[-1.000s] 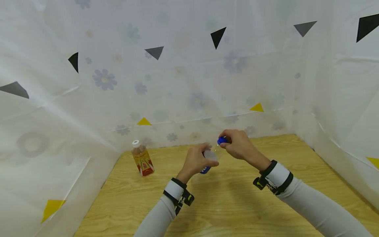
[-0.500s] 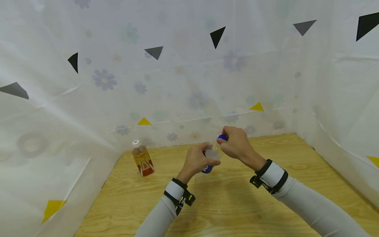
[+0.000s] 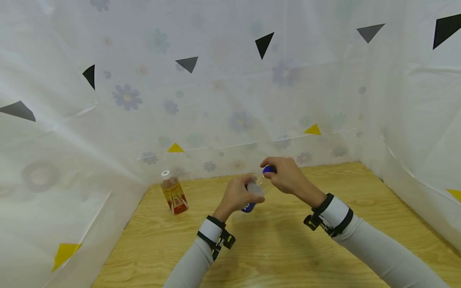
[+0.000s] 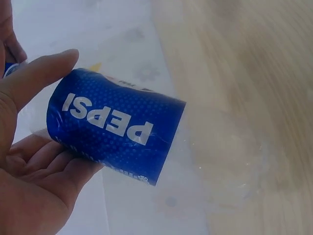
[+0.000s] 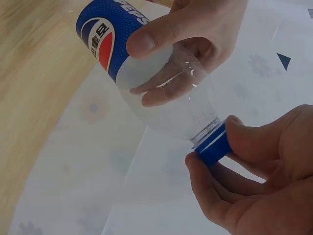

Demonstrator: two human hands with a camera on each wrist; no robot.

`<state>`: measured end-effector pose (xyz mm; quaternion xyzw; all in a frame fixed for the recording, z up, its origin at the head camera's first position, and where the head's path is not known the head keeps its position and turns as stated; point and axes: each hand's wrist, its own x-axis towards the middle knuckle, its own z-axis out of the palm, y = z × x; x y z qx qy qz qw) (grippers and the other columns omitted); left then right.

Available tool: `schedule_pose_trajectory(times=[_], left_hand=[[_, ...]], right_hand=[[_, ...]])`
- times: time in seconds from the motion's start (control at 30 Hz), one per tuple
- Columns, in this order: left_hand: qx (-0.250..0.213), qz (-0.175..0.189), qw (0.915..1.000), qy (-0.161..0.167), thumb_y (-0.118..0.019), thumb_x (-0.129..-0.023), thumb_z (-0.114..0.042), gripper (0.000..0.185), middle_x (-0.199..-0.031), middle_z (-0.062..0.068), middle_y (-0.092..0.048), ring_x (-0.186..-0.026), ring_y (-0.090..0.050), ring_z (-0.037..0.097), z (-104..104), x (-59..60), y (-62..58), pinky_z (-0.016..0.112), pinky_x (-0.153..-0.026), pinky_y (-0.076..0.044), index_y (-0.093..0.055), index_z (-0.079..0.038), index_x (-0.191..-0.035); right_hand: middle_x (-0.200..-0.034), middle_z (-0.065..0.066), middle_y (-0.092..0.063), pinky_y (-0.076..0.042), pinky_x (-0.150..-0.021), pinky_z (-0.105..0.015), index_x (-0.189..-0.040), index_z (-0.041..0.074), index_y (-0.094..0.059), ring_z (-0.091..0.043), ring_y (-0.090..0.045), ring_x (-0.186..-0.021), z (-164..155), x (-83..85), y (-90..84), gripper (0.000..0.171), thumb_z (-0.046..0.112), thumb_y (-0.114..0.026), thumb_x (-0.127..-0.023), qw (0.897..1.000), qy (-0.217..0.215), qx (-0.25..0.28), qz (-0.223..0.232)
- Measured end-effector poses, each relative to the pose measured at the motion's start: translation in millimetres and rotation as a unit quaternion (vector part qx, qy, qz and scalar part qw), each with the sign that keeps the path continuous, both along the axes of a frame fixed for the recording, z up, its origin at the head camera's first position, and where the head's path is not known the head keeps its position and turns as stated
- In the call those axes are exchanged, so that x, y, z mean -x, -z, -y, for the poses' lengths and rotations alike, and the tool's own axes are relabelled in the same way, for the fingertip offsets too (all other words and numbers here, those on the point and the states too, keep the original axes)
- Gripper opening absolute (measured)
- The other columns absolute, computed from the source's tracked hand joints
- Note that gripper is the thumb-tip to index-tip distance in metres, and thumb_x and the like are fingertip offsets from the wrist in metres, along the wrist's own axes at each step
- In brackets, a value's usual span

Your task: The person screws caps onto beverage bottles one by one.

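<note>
A clear plastic Pepsi bottle (image 5: 181, 117) with a blue label (image 4: 112, 122) is tilted in the air above the table, its neck toward the right hand. The left hand (image 3: 235, 195) grips it around the upper body, thumb on one side and fingers on the other. At the neck, the right hand (image 3: 289, 176) pinches the blue cap (image 5: 213, 144) between thumb and index finger. The cap sits on the bottle's mouth; whether it is loose cannot be told. In the head view, the left hand hides part of the bottle.
Upright at the table's back left stands another bottle (image 3: 174, 196) with a white cap, a yellow and red label and amber contents. The wooden table (image 3: 281, 256) is bordered by whitish plastic sheeting (image 3: 223, 108) at the back and both sides.
The right hand rotated at the cap, its wrist shifting left, then turned partly back with the index finger lifting off the top. The left hand and bottle moved only slightly.
</note>
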<state>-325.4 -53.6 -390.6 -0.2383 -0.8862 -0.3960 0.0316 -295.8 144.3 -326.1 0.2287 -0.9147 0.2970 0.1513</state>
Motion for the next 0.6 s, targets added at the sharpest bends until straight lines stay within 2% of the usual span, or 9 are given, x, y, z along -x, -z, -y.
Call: schedule_pose_trajectory(times=[0.13, 0.33, 0.6], left_hand=[[0.013, 0.017, 0.9998, 0.004, -0.089, -0.077, -0.032, 0.067, -0.115, 0.009, -0.072, -0.093, -0.068, 0.019, 3.9, 2.7, -3.1, 0.030, -0.070, -0.057, -0.064, -0.015, -0.137], [0.014, 0.006, 0.9998, 0.010, -0.090, -0.075, -0.034, 0.064, -0.114, 0.008, -0.073, -0.092, -0.069, 0.018, 3.8, 1.4, -4.8, 0.029, -0.070, -0.057, -0.067, -0.015, -0.132], [-0.006, -0.006, 1.0000, 0.004, -0.092, -0.071, -0.037, 0.060, -0.109, 0.007, -0.075, -0.086, -0.069, 0.015, -0.7, -1.6, 0.4, 0.027, -0.066, -0.056, -0.073, -0.012, -0.122]], right_hand=[[-0.106, -0.020, -0.072, -0.059, -0.078, -0.045, -0.116, -0.002, -0.068, -0.034, -0.071, -0.093, 1.3, -0.5, -1.1, 0.021, 0.000, -0.062, -0.096, 1.000, -0.013, 0.000, -0.002], [-0.091, -0.013, -0.070, -0.056, -0.070, -0.041, -0.104, -0.002, -0.067, -0.024, -0.066, -0.077, 2.0, 0.3, 3.7, 0.012, 0.000, -0.065, -0.093, 0.999, 0.006, 0.035, -0.022], [-0.087, -0.011, -0.070, -0.055, -0.068, -0.041, -0.099, 0.000, -0.067, -0.023, -0.064, -0.074, 6.4, 0.4, 3.9, 0.010, 0.000, -0.064, -0.089, 0.998, 0.043, 0.039, -0.016]])
